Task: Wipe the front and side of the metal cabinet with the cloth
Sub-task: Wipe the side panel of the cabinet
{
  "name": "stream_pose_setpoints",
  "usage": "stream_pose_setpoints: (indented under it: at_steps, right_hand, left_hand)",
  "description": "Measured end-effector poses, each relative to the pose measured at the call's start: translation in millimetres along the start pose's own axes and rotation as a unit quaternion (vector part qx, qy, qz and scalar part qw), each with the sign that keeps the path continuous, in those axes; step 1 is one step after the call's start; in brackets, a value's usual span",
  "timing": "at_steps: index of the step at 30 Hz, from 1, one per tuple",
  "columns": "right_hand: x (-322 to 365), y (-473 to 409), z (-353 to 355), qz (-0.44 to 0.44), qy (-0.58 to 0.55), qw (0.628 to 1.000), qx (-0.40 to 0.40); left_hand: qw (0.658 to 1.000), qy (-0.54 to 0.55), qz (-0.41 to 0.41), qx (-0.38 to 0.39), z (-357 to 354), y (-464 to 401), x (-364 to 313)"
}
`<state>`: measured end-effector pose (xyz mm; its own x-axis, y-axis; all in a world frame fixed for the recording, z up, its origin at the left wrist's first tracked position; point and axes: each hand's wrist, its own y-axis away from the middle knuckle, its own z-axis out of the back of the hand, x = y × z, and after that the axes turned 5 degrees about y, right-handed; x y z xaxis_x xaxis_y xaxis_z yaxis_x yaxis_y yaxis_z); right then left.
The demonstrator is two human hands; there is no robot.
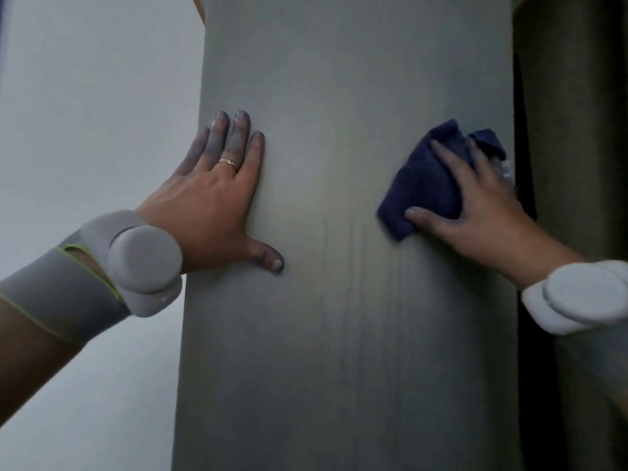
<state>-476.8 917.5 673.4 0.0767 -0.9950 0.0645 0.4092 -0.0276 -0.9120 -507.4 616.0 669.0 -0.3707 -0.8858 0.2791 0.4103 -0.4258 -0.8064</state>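
Nearest the camera, a grey sleeve [51,294] edged in yellow-green and a rounded grey wrist device [146,263] sit on the left forearm; a similar white device [577,297] sits on the right wrist. The left hand [217,195] lies flat against the cabinet [339,334] near its left edge, fingers extended and slightly spread, thumb out to the side, a thin ring [228,162] on one finger; its grip is open and holds nothing, and the placement suggests bracing the body or steadying the panel during wiping. The right hand [475,202] presses a bunched dark blue cloth [428,185] against the same grey face, close to its right edge; the thumb pins the cloth's lower edge and the fingers spread over its top, so this grip is closed on the cloth, a hold that probably keeps the wad flat under pressure. Faint vertical streaks mark the panel below and between the hands. Whether this face is the front or the side cannot be told. A pale wall [85,113] lies to the left, a dark gap and brownish surface to the right. No brand, label or legible writing is visible.
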Motion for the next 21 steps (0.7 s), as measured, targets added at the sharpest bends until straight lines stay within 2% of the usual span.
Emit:
stream_pose_setpoints:
  at_steps: [3,6,11,13,18,21]
  right_hand:
    - [3.7,4.8,-2.6,-0.017,0.007,1.0,0.005]
    - [36.7,9.1,-9.3,-0.005,0.019,1.0,0.005]
    - [115.1,34.2,-37.7,0.132,0.054,0.99,0.009]
    - [125.0,35.1,-41.3,0.151,0.044,0.987,0.008]
    - [77.4,45.9,-39.4,0.13,0.04,0.991,0.02]
    - [27.2,63.4,-35.5,0.077,0.04,0.996,0.019]
  left_hand:
    - [1.0,-0.003,-0.007,-0.001,-5.6,4.5,-4.9]
    - [1.0,-0.007,-0.018,0.005,-13.5,10.3,-9.4]
    - [0.999,-0.017,-0.039,-0.031,-18.4,12.8,-8.6]
    - [0.996,-0.038,-0.05,-0.057,-23.5,16.6,-5.1]
    - [0.998,-0.018,-0.041,-0.036,-34.7,25.7,-15.3]
    - [0.998,-0.021,-0.049,-0.038,-42.6,34.1,-20.3]
